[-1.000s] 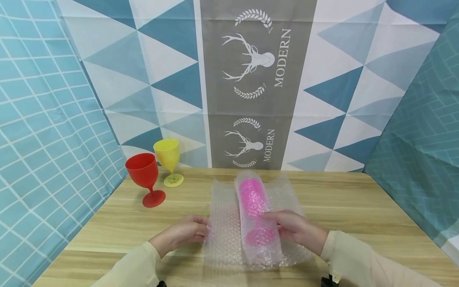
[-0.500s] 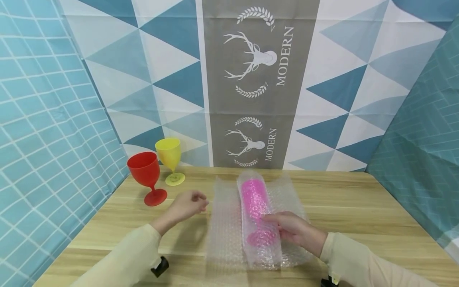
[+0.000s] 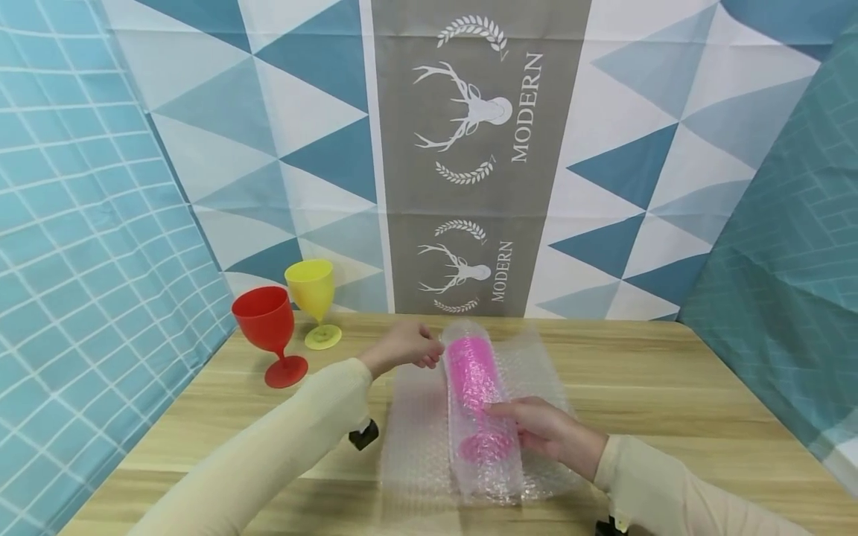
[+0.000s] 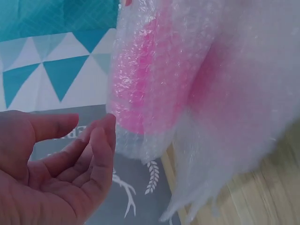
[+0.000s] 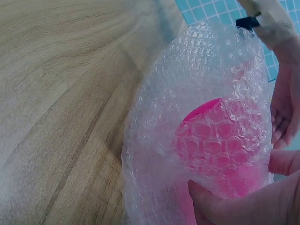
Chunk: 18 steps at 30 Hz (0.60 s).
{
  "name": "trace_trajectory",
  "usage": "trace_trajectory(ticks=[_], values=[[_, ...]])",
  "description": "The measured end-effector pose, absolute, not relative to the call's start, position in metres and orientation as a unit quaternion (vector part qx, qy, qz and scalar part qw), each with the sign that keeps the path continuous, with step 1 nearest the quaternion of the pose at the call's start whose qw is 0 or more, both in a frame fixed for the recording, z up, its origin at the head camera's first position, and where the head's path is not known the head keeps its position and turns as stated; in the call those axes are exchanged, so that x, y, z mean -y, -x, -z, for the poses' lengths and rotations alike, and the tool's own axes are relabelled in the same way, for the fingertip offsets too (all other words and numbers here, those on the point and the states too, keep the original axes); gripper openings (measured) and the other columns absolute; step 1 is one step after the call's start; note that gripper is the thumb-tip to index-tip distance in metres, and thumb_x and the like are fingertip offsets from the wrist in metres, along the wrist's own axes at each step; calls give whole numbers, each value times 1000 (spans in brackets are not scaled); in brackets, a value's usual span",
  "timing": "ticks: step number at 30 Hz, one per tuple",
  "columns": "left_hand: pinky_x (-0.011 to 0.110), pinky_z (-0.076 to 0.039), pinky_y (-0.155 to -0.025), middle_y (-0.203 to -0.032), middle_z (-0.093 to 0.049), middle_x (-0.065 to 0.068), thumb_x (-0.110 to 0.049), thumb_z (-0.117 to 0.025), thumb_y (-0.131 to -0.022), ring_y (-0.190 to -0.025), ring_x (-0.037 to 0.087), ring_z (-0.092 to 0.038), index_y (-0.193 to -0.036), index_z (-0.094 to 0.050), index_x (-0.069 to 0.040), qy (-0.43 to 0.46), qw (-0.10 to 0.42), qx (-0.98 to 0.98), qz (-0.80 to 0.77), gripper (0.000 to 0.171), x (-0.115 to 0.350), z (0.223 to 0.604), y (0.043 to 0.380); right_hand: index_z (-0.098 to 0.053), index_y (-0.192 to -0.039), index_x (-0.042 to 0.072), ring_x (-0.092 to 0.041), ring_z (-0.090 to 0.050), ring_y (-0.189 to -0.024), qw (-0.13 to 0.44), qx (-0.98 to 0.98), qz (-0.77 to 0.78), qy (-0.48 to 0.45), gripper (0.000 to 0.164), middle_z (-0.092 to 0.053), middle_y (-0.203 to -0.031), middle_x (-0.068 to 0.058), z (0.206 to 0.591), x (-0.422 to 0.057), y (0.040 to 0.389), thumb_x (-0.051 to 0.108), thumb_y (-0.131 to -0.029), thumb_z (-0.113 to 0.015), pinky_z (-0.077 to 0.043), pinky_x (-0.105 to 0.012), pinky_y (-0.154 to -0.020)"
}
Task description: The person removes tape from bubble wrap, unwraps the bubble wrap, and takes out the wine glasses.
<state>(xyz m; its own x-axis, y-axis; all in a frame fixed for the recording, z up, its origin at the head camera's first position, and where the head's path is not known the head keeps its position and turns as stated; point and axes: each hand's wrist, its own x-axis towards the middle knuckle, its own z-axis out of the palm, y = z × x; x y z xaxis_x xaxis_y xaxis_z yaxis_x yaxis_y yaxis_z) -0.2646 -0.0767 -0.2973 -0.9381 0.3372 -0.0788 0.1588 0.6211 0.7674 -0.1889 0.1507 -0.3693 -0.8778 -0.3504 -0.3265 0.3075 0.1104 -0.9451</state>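
Note:
A pink goblet (image 3: 472,368) lies on its side under a layer of bubble wrap (image 3: 415,447), its bowl toward the back wall and its round foot toward me. My right hand (image 3: 553,432) grips the wrapped goblet around its stem from the right; in the right wrist view its thumb (image 5: 206,199) presses on the wrap. At the far end of the roll is my left hand (image 3: 409,346), beside the bowl. The left wrist view shows that hand's fingers (image 4: 101,154) loosely bent, with a gap to the thumb and nothing between them.
At the back left of the wooden table (image 3: 643,387) stand a red goblet (image 3: 264,320) and a yellow goblet (image 3: 313,290), both upright. A patterned cloth (image 3: 322,149) hangs behind the table, with tiled-print cloths at both sides.
My left hand has let go of the wrap's left edge, lifted away, and moved forward and right to the far end of the roll. The right hand keeps its grip.

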Motion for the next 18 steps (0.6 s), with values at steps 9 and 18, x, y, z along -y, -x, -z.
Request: trace_trajectory(ticks=[9, 18], values=[[28, -59, -67, -60, -62, 1, -13, -64, -87, -57, 10, -57, -66, -61, -6, -167, 119, -911, -358, 22, 48, 303, 279, -49, -124, -14, -10, -65, -89, 252, -713, 654, -1, 49, -67, -99, -1, 368, -152, 192, 23, -95, -60, -58, -30, -88], [25, -57, -62, -57, -55, -2, -7, -62, -83, -56, 10, -53, -53, -48, -14, -165, 113, -914, -354, 34, 38, 305, 281, -54, -119, -11, -10, -64, -87, 246, -716, 653, 3, 41, -67, -95, 1, 368, -153, 192, 21, -95, -60, -58, -28, -86]])
